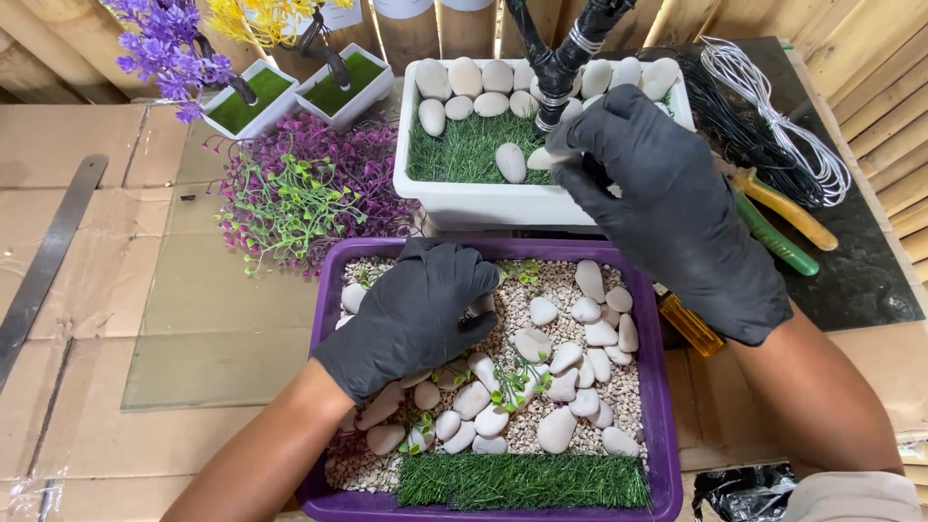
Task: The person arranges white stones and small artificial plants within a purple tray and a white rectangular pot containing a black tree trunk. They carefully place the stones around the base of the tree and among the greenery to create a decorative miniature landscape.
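Note:
Both my hands wear black gloves. My left hand reaches down into a purple tray filled with fine gravel, white pebbles and a strip of artificial grass; its fingers curl among the stones, and what they grip is hidden. My right hand is raised over a white rectangular planter and pinches a white pebble at its fingertips. The planter holds green turf, a row of white pebbles and a black trunk wrapped in wire.
Purple and green artificial foliage lies left of the planter. Two small white pots with green tops stand behind it. Coiled wires, pliers and a yellow screwdriver lie at the right. A metal ruler rests at the far left.

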